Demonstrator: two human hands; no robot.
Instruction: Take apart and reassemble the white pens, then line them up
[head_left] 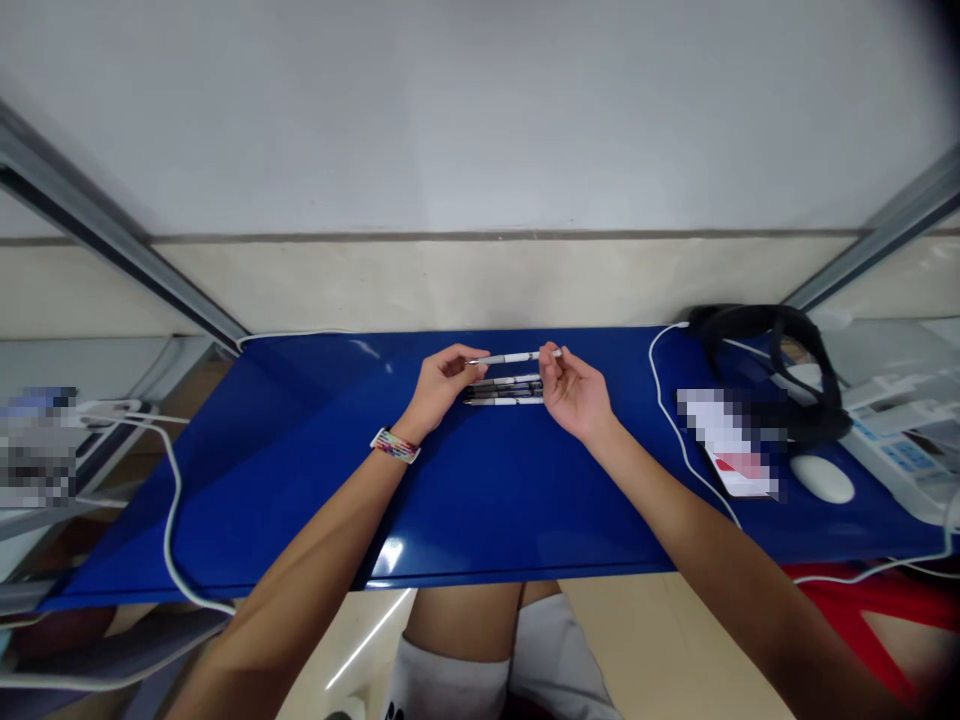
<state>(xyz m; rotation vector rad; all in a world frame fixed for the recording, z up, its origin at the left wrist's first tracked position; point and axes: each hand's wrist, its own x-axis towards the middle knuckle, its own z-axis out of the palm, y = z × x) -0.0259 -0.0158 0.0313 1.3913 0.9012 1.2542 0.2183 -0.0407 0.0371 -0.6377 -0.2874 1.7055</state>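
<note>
A slim white and silver pen (517,357) spans the gap between my two hands, roughly level, over the far half of the blue tabletop (480,500). My left hand (442,385) pinches its left end between thumb and fingers. At the other end, the fingertips of my right hand (574,390) close on the pen's tip. Just nearer to me, several similar pens (506,401) lie side by side on the table, parallel to the held one. Their right ends are partly hidden by my right fingers. A multicoloured band is on my left wrist.
On the right are a phone (727,450) with a blurred screen, a white mouse (823,479), a black headset-like strap (814,340) and a white cable (664,400). A wall stands behind the table. Another white cable (174,500) hangs across the left side.
</note>
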